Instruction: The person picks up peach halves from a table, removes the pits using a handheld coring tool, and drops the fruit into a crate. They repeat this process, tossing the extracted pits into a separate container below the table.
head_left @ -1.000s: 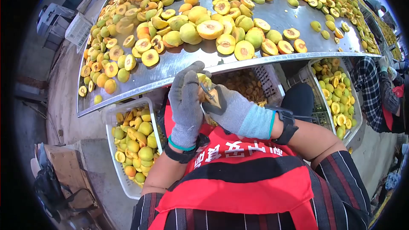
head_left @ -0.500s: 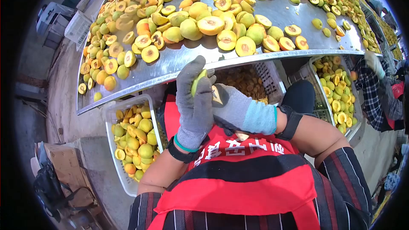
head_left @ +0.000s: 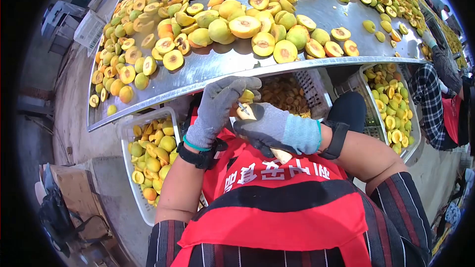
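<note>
My left hand (head_left: 217, 106), in a grey glove, is closed on a yellow-green fruit piece (head_left: 247, 96) in front of the metal table's edge. Just right of it, my right hand (head_left: 267, 127), gloved in grey with a light-blue cuff, grips a wooden-handled tool (head_left: 281, 156). The tool's small metal tip touches or nearly touches the fruit; my fingers partly hide both. Many halved and whole fruits (head_left: 244, 26) lie on the metal table (head_left: 217, 66) beyond my hands.
Crates of fruit halves stand below the table at left (head_left: 147, 212) and right (head_left: 380, 118). Between them, a crate (head_left: 316, 94) holds brownish pieces. At the far right is a co-worker's plaid sleeve (head_left: 429, 104). Cardboard (head_left: 74, 198) lies at lower left.
My left hand has turned and closed around the fruit piece, which lay in its more open palm half a second ago. The tool tip now meets it. The co-worker's arm has moved toward the table.
</note>
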### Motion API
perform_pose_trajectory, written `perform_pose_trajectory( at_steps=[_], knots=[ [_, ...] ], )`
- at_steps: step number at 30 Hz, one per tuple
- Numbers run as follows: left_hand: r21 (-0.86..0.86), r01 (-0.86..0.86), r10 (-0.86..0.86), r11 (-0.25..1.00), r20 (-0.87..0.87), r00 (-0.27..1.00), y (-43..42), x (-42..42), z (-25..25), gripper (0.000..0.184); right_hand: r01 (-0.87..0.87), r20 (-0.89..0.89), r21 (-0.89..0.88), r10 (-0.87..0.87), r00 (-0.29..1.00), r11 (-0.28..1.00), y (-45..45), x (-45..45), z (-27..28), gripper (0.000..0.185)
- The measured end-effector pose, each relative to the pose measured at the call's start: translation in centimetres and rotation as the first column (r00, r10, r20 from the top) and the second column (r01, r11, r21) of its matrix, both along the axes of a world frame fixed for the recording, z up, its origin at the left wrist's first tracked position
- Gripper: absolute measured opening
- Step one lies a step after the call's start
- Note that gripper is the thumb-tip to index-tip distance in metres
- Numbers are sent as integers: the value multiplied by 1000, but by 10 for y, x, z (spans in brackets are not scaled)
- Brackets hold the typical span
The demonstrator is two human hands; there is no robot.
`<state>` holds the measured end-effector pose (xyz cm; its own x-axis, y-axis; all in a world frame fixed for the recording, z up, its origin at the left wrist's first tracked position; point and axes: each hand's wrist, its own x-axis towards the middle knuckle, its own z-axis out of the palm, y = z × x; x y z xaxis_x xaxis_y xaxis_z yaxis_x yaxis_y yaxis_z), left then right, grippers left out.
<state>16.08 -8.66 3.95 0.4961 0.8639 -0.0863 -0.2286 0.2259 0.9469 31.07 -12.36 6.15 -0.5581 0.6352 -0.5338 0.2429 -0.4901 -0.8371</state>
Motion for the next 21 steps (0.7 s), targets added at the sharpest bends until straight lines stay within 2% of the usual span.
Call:
perform_pose_trajectory(
  at_steps=[1, 2, 3, 4, 5, 6, 7, 8, 9, 10, 11, 12, 14, 15, 16, 17, 18, 20, 21],
  knots=[
    [-2, 1, -1, 1000, 1, 1000, 2, 2, -3, 31, 1, 1, -2, -1, 1000, 1000, 1, -5, -32, 20],
    [73, -16, 18, 997, -31, 999, 5, 4, -7, 33, 90, 26, 670, -144, 989, 737, 5, -14, -77, 21],
    [148, -32, 42, 988, -61, 997, 6, 6, -10, 35, 85, -8, 889, -171, 985, 450, 5, -15, -77, 22],
    [147, -36, 45, 988, -58, 997, 7, 9, -10, 35, 72, -48, 994, -257, 965, 88, 5, -16, -76, 23],
    [138, -58, 66, 989, -52, 996, 7, 11, -10, 35, 101, 66, 685, -199, 978, 722, 2, -10, -26, 22],
    [129, -81, 88, 988, -47, 995, 6, 11, -11, 35, 76, 116, 35, -80, 990, 996, 2, -3, 10, 22],
    [118, -58, 56, 991, 19, 998, 7, 9, -12, 30, -19, 66, -70, 23, 998, 997, 4, 4, 21, 20],
    [118, -62, 60, 991, 21, 998, 7, 10, -10, 30, -22, 68, -69, 27, 997, 997, 4, 9, 12, 20],
    [84, -57, 47, 995, 109, 993, 6, 10, -7, 31, -56, -135, 167, 79, 988, 984, 3, 13, -5, 18],
    [50, -47, 37, 998, 195, 980, 4, 10, -6, 32, -36, -315, 394, 172, 933, 918, 2, 14, -17, 17],
    [40, -41, 34, 998, 157, 987, 5, 9, -6, 34, -20, -319, 17, 24, 948, 1000, 2, 14, -1, 19],
    [41, -45, 38, 998, 158, 987, 5, 9, -6, 34, -24, -318, 18, 28, 948, 1000, 2, 15, -1, 19],
    [-22, 27, -20, 999, 244, 970, 2, 8, -6, 34, -16, -455, -185, -71, 888, 983, -1, 19, -4, 21],
    [-24, 22, -15, 999, 244, 970, 0, 7, -8, 34, -4, -418, -58, -20, 908, 998, -3, 18, -2, 18],
    [65, -24, 11, 998, 190, 982, -1, 8, -11, 34, 6, -368, 68, 20, 929, 998, -6, 17, 1, 15],
    [159, -61, 39, 985, 139, 990, -2, 8, -12, 34, 35, -495, -269, -169, 852, 963, -5, 17, 3, 11],
    [159, -66, 43, 985, 139, 989, -3, 9, -12, 34, 3, -536, -576, -380, 754, 818, -3, 17, 4, 10],
    [78, -120, 102, 990, 206, 973, -8, 12, -12, 34, -14, -537, -579, -368, 759, 815, -6, 14, 4, 14],
    [140, -138, 113, 981, 171, 979, -10, 12, -11, 33, -16, -542, -594, -386, 746, 804, -7, 13, 6, 13]
  ],
)
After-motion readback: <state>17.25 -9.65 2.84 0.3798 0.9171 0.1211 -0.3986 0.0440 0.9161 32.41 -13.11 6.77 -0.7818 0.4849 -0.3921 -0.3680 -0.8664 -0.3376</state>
